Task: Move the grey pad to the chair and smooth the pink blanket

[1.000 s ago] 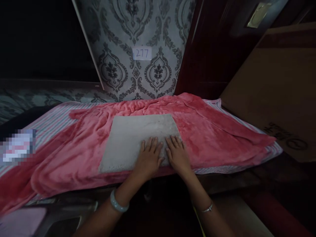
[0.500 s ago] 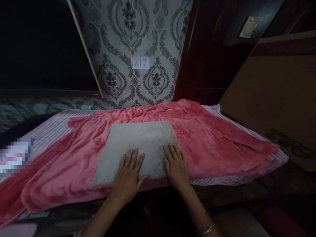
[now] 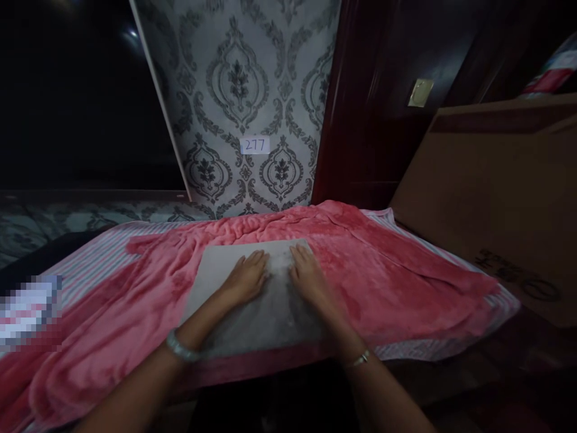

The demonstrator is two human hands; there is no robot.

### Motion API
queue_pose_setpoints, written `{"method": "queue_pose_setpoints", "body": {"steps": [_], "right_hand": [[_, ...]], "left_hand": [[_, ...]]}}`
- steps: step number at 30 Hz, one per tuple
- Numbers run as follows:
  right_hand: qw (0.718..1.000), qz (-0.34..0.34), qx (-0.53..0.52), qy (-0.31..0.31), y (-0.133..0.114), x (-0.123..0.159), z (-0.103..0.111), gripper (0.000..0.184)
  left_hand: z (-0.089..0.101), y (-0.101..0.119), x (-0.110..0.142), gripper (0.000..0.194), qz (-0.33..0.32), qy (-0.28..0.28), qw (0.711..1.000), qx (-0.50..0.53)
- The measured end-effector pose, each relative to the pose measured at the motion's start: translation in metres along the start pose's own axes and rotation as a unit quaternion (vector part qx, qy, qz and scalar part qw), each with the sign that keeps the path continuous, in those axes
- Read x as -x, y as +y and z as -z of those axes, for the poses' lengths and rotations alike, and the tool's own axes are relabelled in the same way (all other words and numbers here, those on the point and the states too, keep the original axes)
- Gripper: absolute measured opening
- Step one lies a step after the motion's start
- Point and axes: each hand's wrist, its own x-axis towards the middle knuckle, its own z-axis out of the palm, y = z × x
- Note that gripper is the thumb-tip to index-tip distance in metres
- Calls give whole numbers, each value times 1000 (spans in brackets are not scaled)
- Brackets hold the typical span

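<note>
Box [image 3: 487, 198], contents hidden, stands right of gray sheet [image 3: 270, 310].

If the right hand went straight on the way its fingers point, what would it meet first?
Probably the rumpled pink blanket, just beyond the far edge of the grey sheet under the right hand; how high the folds stand is unclear.

"What are we touching?"

"The gray sheet [image 3: 265, 325]: our left hand [image 3: 247, 279] and right hand [image 3: 308, 278] rest on it, near its far edge."

"What do we see under it?"

"A pink blanket [image 3: 387, 276] over striped cloth [image 3: 97, 258]; the sheet's material we can't quite tell."
</note>
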Motion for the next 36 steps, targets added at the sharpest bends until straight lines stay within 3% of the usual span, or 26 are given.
{"method": "queue_pose_setpoints", "body": {"steps": [3, 6, 11, 17, 21, 26, 29, 32, 36], "right_hand": [[999, -28, 16, -6, -5, -44, -5, 56], [998, -29, 43, -42, 2, -61, -24, 53], [995, -27, 50, -79, 20, -58, -53, 51], [995, -24, 52, -85, 22, -59, -54, 52], [995, -26, 55, -84, 22, -59, -54, 53], [994, -31, 62, -89, 24, -60, -56, 54], [994, -26, 66, -84, 24, -59, -56, 54], [995, -22, 64, -74, 24, -58, -56, 54], [994, -28, 66, -82, 23, -58, -54, 53]], "left_hand": [[3, 6, -52, 58, 7, 6, 1000, -7], [-16, 0, -77, 57, 24, 19, 999, -33], [-53, -13, -79, 58, 18, 42, 998, -51], [-54, -14, -80, 58, 20, 53, 997, -50], [-42, -40, -73, 61, 57, 33, 996, -64], [-28, -113, -40, 59, 136, 47, 988, -60], [-29, -145, -18, 58, 162, 74, 983, -36], [-30, -153, -4, 60, 181, 97, 978, -22], [-25, -142, 9, 56, 211, 139, 967, -19]]}}
